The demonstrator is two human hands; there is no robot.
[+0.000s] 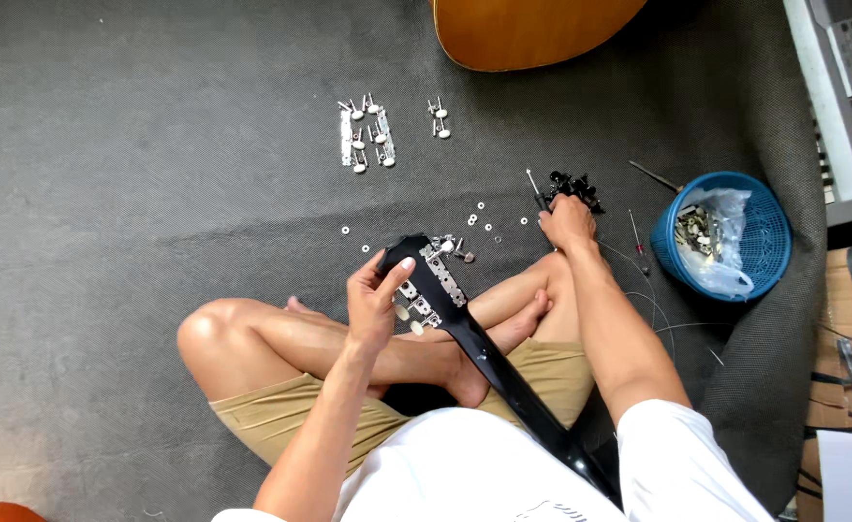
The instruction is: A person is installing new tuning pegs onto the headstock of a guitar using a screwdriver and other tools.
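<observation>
Two hands: both are seen at work over a dark grey carpet (136, 174), on which a person is seated cross-legged.
Left hand (373, 295): closed around the black guitar headstock (424, 271), which is held above the knees, neck (513, 382) running back toward the lap.
Right hand (567, 220): laid on the carpet beside a cluster of black tuning pegs (575, 186); whether anything is gripped cannot be told.
Loose parts: silver tuner strips (366, 135) are laid out farther off, small washers (479, 217) scattered nearer.
Surroundings: a blue basket (769, 232) is placed to the right, a wooden guitar body (523, 29) at the top edge.
</observation>
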